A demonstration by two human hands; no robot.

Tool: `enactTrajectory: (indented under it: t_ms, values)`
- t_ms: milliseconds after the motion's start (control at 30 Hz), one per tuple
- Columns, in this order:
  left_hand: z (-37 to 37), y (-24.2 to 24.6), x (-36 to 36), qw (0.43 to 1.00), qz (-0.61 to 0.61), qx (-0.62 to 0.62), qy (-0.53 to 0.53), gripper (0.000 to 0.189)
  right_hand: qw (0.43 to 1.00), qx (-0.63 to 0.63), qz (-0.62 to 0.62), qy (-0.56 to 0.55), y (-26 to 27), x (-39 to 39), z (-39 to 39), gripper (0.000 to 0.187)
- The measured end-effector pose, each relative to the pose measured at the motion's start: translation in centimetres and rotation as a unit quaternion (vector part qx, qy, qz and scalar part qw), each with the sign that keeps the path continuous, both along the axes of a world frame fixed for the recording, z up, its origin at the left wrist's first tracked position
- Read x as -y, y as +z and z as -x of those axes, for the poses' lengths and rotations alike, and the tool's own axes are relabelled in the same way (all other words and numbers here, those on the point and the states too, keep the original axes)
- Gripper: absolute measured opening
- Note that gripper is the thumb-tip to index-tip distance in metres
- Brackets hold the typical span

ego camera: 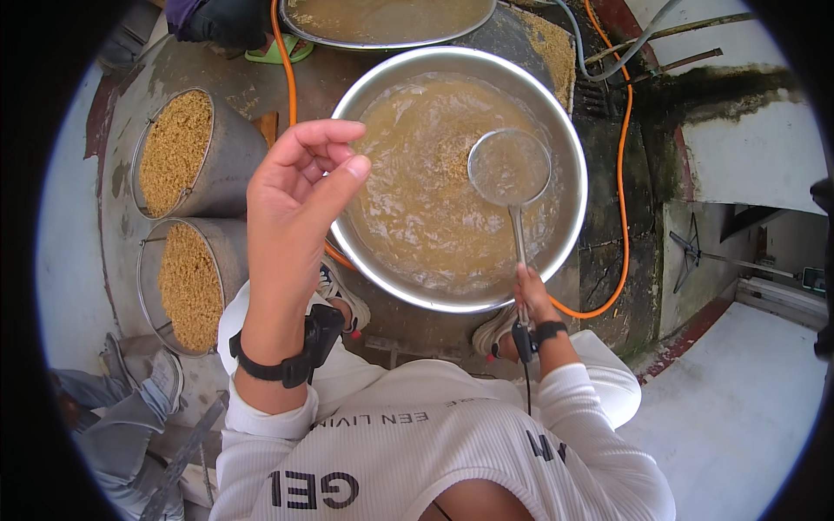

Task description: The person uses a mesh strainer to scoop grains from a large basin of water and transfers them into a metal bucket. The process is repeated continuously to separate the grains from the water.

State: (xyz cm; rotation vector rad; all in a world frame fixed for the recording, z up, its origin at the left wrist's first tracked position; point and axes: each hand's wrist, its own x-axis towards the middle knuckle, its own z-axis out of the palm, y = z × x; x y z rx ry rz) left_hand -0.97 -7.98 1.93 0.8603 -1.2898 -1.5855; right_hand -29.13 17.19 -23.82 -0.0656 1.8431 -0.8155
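Note:
A large round steel basin (576,185) of murky brown water stands in front of me. My right hand (532,294), over the near right rim, is closed round the handle of a metal skimmer (510,167). The skimmer's round mesh head is over the right part of the water, and pale grains float just left of it. My left hand (303,176) is raised in front of the basin's left rim, with thumb and fingers bent and apart and nothing between them. Black bands are on both my wrists.
Two metal buckets of golden grain (177,153) (189,286) lie tilted at the left. Another wide basin (391,44) of murky water stands beyond mine. An orange hose (623,215) curves round the right side. A person's green slipper (280,51) shows at the top; another person sits at lower left.

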Motion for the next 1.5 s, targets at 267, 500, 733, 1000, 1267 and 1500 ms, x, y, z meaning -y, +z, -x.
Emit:
enactTrajectory:
  t_ms: [267,500,733,1000,1267,1500]
  values:
    - [0.2,-0.1,0.3,1.0,-0.008,-0.004,0.019,0.015,0.993,0.111,-0.024,0.027,-0.8,-0.9,-5.4,0.032]
    - [-0.1,-0.3,0.2,1.0,0.007,0.008,-0.025,0.013,0.993,0.098,0.062,-0.008,-2.9,4.7,-2.8,0.03]
    - [-0.2,-0.4,0.2,1.0,-0.008,-0.026,0.011,0.013,0.995,-0.043,-0.04,0.086,-3.1,-3.8,-5.2,0.028]
    - [-1.4,-0.1,-0.1,0.999,-0.018,-0.018,-0.031,0.022,0.835,-0.503,-0.183,0.126,-2.2,-2.4,-1.3,0.032]
    - [-2.9,0.1,0.3,0.999,-0.028,-0.012,-0.022,0.023,0.966,-0.207,-0.103,0.113,-8.0,4.5,-6.4,0.028]
    - [-2.3,-0.2,0.7,0.999,-0.044,0.001,-0.022,0.021,0.972,0.221,0.081,0.004,-6.7,8.1,-10.3,0.013]
